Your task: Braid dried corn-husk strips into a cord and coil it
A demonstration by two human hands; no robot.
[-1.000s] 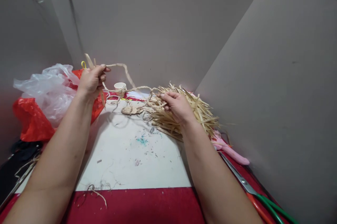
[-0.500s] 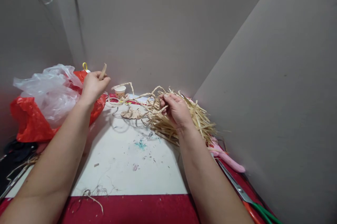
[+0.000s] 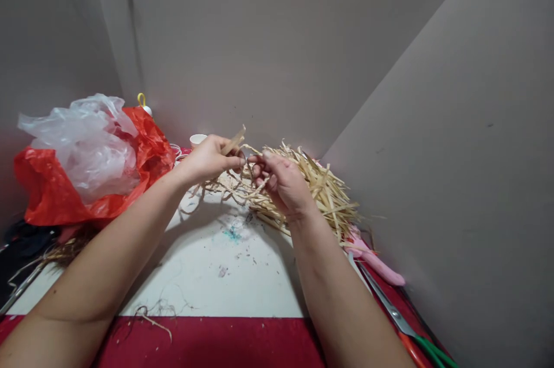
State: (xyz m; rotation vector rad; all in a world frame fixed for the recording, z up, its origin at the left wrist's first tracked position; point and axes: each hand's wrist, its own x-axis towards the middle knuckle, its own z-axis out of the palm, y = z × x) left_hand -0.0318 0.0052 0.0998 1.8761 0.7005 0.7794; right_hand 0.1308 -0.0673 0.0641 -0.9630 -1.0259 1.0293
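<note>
My left hand (image 3: 216, 157) is closed on a flat tan straw strip (image 3: 234, 142), whose end sticks up past the fingers. Close beside it, my right hand (image 3: 281, 177) pinches a twisted straw cord (image 3: 251, 149). The cord spans the small gap between the two hands, and more of its loops hang below them over the white board. Behind and to the right of my right hand lies a pile of loose straw strips (image 3: 331, 195). The coiled part of the cord is partly hidden by my hands.
A red plastic bag (image 3: 49, 198) and a clear plastic bag (image 3: 93, 149) lie at left. A paper cup (image 3: 198, 139) stands behind my left hand. Scissors (image 3: 392, 310) and a pink-handled tool (image 3: 381, 269) lie at right. Fibre scraps litter the white board (image 3: 199, 287). Grey walls enclose the back and right.
My left hand has moved right, from above the red bag to beside my right hand, still holding the straw strip. My right hand stays nearly in place with the cord.
</note>
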